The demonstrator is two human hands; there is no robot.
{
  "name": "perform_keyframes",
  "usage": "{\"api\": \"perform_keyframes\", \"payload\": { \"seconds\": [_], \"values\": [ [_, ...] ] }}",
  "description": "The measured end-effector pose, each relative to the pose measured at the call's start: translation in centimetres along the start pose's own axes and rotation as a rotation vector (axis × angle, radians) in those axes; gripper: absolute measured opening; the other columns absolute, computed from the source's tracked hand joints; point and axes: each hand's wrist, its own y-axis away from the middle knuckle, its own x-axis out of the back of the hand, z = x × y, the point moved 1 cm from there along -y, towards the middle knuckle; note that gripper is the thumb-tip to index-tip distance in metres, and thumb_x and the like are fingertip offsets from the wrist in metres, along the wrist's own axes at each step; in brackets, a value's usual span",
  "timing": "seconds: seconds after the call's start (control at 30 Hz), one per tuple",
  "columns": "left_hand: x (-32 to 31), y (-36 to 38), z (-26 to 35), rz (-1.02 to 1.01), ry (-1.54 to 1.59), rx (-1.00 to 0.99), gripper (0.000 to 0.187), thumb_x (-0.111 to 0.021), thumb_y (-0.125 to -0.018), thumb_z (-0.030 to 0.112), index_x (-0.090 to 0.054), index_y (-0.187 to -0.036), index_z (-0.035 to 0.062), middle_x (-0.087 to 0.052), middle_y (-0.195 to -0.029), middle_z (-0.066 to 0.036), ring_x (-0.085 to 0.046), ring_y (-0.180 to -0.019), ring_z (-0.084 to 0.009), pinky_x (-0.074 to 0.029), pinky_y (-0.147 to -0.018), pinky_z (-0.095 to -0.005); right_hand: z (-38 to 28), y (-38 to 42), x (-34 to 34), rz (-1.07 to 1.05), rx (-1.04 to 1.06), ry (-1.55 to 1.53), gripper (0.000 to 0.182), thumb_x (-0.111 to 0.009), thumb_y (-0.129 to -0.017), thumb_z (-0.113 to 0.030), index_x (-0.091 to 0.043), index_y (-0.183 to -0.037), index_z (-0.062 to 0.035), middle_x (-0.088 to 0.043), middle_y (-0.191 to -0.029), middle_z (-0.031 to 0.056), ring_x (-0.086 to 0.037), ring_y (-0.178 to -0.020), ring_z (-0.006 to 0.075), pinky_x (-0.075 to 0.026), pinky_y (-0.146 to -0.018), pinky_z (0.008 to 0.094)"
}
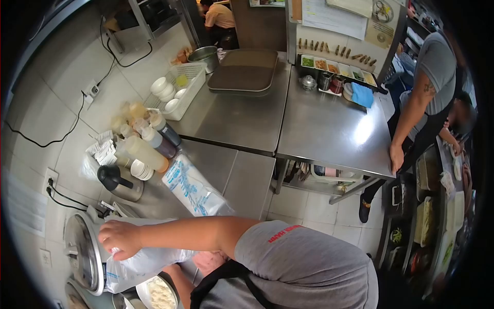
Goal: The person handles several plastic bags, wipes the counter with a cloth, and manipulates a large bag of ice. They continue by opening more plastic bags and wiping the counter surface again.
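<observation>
My right hand (121,239) reaches to the lower left, its fingers closed on the top of a clear plastic bag (146,262). The bag hangs beside a round metal lid (85,252). Below it is a white container (157,293) with a pale, crumbly food inside. My left forearm shows under the bag, but the fingers of that hand are hidden. Something pink (208,261), which I cannot make out, lies near my right forearm. A pack of plastic bags with blue print (190,185) rests on the metal counter (247,180).
Sauce bottles (146,141), a thermal jug (118,183) and stacked cups (140,170) stand along the wall. Farther back are a basket of bowls (177,92) and brown trays (244,71). A person (429,87) leans on the right table (329,129); other people are beyond.
</observation>
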Motion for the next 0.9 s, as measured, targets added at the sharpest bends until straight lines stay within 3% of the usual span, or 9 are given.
{"api": "perform_keyframes", "payload": {
  "seconds": [0.2,0.27,0.3,0.37,0.43,0.53,0.63,0.83,0.9],
  "values": [
    [0.5,0.7,0.0,-0.012,-0.216,-0.088,0.036,-0.040,-0.082,0.017,-0.039,-0.112,-0.0020,-0.048,-0.109,-0.013,-0.048,-0.097,-0.0256,-0.042,-0.081,-0.0350,-6.0,5.0,1.2,0.080,-0.167,0.352,0.054,-0.064,-0.059,-0.015,-0.044,-0.108,-0.0129,-0.033,-0.115,0.0176,-0.036,-0.100,0.0350,-0.029,-0.083,0.0480],
    [0.8,1.0,0.1,-0.028,-0.282,-0.121,0.036,-0.041,-0.082,0.017,-0.039,-0.112,-0.0022,-0.047,-0.109,-0.013,-0.048,-0.097,-0.0255,-0.042,-0.081,-0.0346,-9.7,10.4,1.4,0.052,-0.077,0.192,0.053,-0.064,-0.059,-0.015,-0.043,-0.107,-0.0130,-0.034,-0.113,0.0184,-0.036,-0.099,0.0340,-0.030,-0.080,0.0482],
    [0.9,1.2,0.1,-0.033,-0.316,-0.137,0.036,-0.041,-0.082,0.017,-0.039,-0.112,-0.0023,-0.047,-0.109,-0.013,-0.048,-0.097,-0.0254,-0.042,-0.081,-0.0345,-10.3,14.3,0.0,-0.103,-0.090,0.190,0.051,-0.062,-0.058,-0.018,-0.046,-0.106,-0.0158,-0.034,-0.114,0.0143,-0.036,-0.101,0.0315,-0.032,-0.080,0.0447],
    [1.2,1.6,0.2,-0.047,-0.404,-0.171,0.037,-0.041,-0.082,0.017,-0.038,-0.113,-0.0025,-0.047,-0.109,-0.013,-0.048,-0.097,-0.0253,-0.042,-0.082,-0.0341,-11.8,18.0,1.2,-0.830,-0.304,-0.002,0.042,-0.058,-0.061,-0.022,-0.049,-0.102,-0.0159,-0.041,-0.108,0.0109,-0.040,-0.097,0.0287,-0.033,-0.077,0.0426],
    [1.5,2.3,0.2,-0.073,-0.534,-0.223,0.037,-0.042,-0.082,0.016,-0.038,-0.113,-0.0027,-0.047,-0.109,-0.013,-0.047,-0.097,-0.0251,-0.042,-0.082,-0.0338,-12.5,22.3,0.3,-1.042,-0.505,0.304,0.026,-0.052,-0.066,-0.025,-0.055,-0.091,-0.0150,-0.048,-0.099,0.0089,-0.045,-0.090,0.0265,-0.035,-0.075,0.0411],
    [1.5,3.1,0.6,-0.100,-0.679,-0.279,0.038,-0.042,-0.081,0.016,-0.037,-0.114,-0.0029,-0.047,-0.109,-0.013,-0.047,-0.097,-0.0249,-0.042,-0.082,-0.0332,-13.6,22.8,2.7,-0.715,-0.485,0.226,0.020,-0.045,-0.070,-0.026,-0.059,-0.080,-0.0136,-0.052,-0.092,0.0092,-0.048,-0.085,0.0250,-0.036,-0.074,0.0401],
    [1.9,3.0,-0.1,-0.095,-0.611,-0.257,0.039,-0.043,-0.081,0.016,-0.036,-0.114,-0.0032,-0.046,-0.110,-0.013,-0.047,-0.098,-0.0248,-0.042,-0.082,-0.0327,-12.5,24.3,1.0,-0.704,-0.569,0.373,0.019,-0.044,-0.070,-0.024,-0.060,-0.075,-0.0133,-0.053,-0.086,0.0085,-0.050,-0.082,0.0230,-0.037,-0.072,0.0375],
    [3.3,2.3,-2.3,-0.037,-0.043,-0.185,0.037,-0.042,-0.080,0.009,-0.036,-0.114,-0.0037,-0.045,-0.109,-0.016,-0.048,-0.094,-0.0229,-0.043,-0.076,-0.0311,-11.8,24.8,0.6,-0.833,-0.416,0.360,0.016,-0.046,-0.069,-0.021,-0.060,-0.073,-0.0149,-0.054,-0.081,0.0033,-0.051,-0.079,0.0206,-0.038,-0.069,0.0355],
    [2.8,2.5,-2.0,0.029,-0.027,-0.139,0.033,-0.042,-0.080,0.008,-0.039,-0.110,-0.0030,-0.050,-0.098,-0.014,-0.051,-0.079,-0.0196,-0.045,-0.065,-0.0280,-12.0,24.9,0.8,-0.798,-0.377,0.389,0.016,-0.046,-0.069,-0.021,-0.060,-0.075,-0.0151,-0.055,-0.084,0.0019,-0.050,-0.081,0.0204,-0.037,-0.071,0.0351]
  ]
}}
